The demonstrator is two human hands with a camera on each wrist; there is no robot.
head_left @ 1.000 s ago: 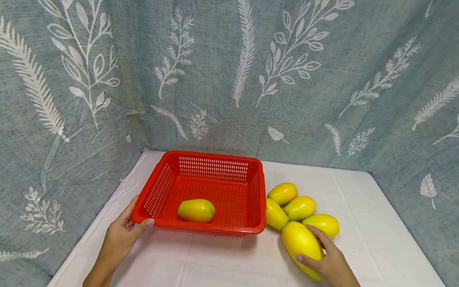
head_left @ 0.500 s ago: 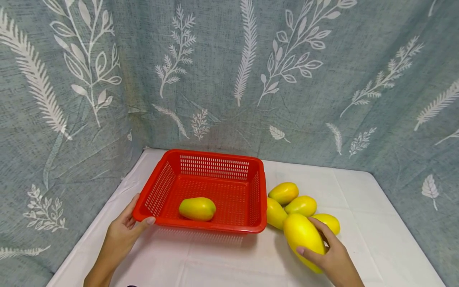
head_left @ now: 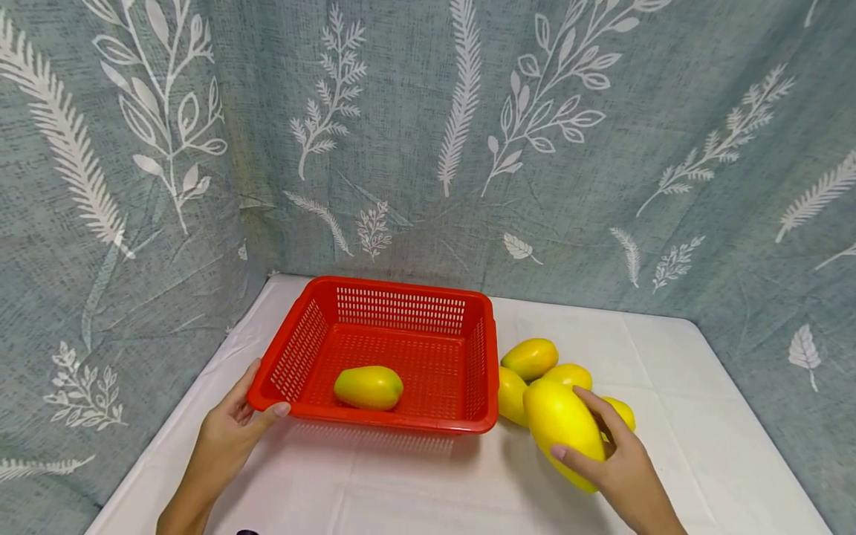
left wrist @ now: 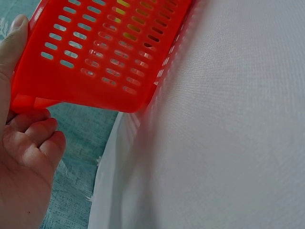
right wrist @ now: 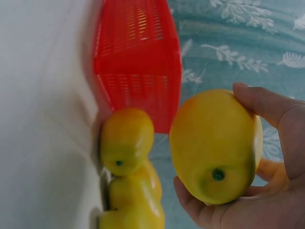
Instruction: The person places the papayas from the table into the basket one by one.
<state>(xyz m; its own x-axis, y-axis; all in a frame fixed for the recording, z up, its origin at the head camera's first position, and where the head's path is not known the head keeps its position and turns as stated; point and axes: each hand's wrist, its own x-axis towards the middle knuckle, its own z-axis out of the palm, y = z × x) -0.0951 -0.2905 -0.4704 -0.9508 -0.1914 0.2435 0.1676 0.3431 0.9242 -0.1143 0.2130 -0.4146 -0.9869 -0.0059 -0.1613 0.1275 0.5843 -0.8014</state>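
Note:
My left hand (head_left: 224,442) grips the front left corner of a red plastic basket (head_left: 394,422), its thumb over the rim and its fingers curled beneath, as the left wrist view shows. One yellow-green papaya (head_left: 369,388) lies on its side inside the basket, near the front wall. To the right of the basket my right hand (head_left: 628,461) holds a larger yellow papaya (head_left: 560,420), thumb on one side and fingers round the other. This papaya (right wrist: 214,148) is raised above the table, tilted, its stem end facing the right wrist camera.
Several more papayas (head_left: 530,358) lie in a cluster against the basket's right side, partly hidden behind the held one. A white cloth (head_left: 414,490) covers the table. Leaf-patterned curtains (head_left: 401,148) stand behind and at both sides. A small dark object (head_left: 247,532) shows at the bottom edge.
The papaya in my right hand has risen off the table and moved slightly toward the back. My left hand keeps its grip on the basket. The dark object has appeared at the bottom edge.

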